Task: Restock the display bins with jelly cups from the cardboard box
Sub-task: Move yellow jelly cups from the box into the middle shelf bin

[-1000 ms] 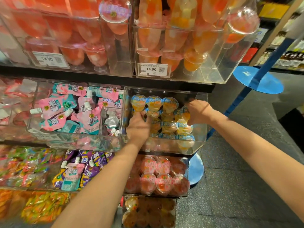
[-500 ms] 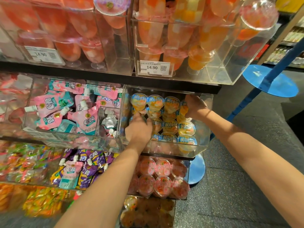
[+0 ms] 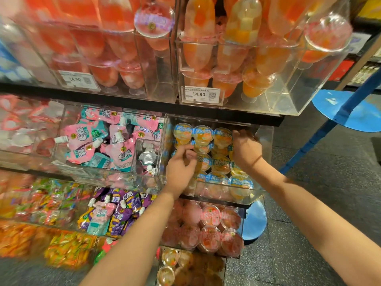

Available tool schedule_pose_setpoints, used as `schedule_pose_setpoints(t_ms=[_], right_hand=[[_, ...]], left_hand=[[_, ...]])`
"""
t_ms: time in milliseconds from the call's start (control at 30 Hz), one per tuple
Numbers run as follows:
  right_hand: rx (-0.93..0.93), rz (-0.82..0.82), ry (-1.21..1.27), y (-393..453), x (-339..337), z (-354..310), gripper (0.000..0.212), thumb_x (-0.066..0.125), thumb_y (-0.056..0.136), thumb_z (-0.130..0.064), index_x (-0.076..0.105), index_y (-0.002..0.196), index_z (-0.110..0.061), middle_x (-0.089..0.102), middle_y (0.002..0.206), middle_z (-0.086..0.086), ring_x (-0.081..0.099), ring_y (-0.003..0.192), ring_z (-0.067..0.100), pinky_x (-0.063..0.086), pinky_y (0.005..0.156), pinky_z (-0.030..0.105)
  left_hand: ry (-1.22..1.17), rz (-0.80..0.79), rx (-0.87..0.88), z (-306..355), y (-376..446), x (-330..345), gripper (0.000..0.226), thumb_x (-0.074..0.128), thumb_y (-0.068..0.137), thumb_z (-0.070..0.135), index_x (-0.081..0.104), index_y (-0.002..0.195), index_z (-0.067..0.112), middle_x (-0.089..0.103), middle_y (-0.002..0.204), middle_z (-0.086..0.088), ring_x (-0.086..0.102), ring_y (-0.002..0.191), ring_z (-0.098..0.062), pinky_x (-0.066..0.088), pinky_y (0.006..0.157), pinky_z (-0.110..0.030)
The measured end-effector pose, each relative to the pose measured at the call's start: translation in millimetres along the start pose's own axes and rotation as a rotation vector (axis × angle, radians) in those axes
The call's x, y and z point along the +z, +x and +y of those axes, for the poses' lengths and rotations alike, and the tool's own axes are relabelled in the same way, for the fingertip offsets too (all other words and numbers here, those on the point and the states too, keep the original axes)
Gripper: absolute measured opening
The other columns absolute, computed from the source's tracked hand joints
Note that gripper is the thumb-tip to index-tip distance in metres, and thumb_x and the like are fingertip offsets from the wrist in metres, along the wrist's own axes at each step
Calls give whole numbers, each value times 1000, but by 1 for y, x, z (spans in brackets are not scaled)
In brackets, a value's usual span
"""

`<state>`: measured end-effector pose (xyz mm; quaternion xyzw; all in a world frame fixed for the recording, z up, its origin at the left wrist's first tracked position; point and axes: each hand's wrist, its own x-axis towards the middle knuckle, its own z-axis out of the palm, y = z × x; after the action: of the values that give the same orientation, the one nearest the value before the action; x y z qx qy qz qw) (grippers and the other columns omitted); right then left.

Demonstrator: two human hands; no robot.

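Observation:
A clear acrylic display bin (image 3: 261,193) on the middle shelf holds rows of orange jelly cups (image 3: 220,164) with blue lids. My left hand (image 3: 180,168) reaches over the bin's front left. Its thumb and curled fingers pinch a cup in the left column, which the hand mostly hides. My right hand (image 3: 246,150) is deep in the bin's upper right corner, back toward me, fingers curled round a cup (image 3: 231,148) that barely shows. The cardboard box is out of view.
Pink jelly cups (image 3: 210,234) fill the bin below, and more cups (image 3: 171,259) sit lower still. Pink drink pouches (image 3: 121,153) lie in the bin to the left. Tall goblet jellies (image 3: 243,27) stand on the shelf above. A blue stand (image 3: 354,112) is at the right.
My right hand has moved up and back into the bin's top right corner. My left hand stays at the left column. The view has shifted slightly closer.

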<state>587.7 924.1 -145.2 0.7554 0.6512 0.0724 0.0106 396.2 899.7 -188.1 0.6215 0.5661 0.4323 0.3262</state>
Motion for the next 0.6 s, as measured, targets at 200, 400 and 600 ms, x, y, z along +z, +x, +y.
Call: schedule_pose_setpoints(t_ms=[200,400,600], right_hand=[[-175,-117,264,-45,-64,-67,29,51,89,-15,57,117,-13,64,114,8,60,108,29,49,84,34],[-550,-152,448,-118,-115,-207,30,58,87,-28,62,116,-21,68,109,9,60,108,29,48,85,35],[-885,-320,487,-254,-131,-372,26,63,84,-27,66,108,-19,68,94,7,63,102,29,49,84,34]], left_hand=[[-308,-46,-11,-9,-37,-69,25,50,85,0,62,95,19,66,75,13,60,75,0,44,74,-12],[-18,60,-97,-43,-120,-201,20,58,90,3,63,96,22,66,86,7,60,76,6,43,73,-9],[212,32,-473,-103,-286,-371,12,56,91,9,62,100,15,69,97,-9,65,90,-21,50,84,-35]])
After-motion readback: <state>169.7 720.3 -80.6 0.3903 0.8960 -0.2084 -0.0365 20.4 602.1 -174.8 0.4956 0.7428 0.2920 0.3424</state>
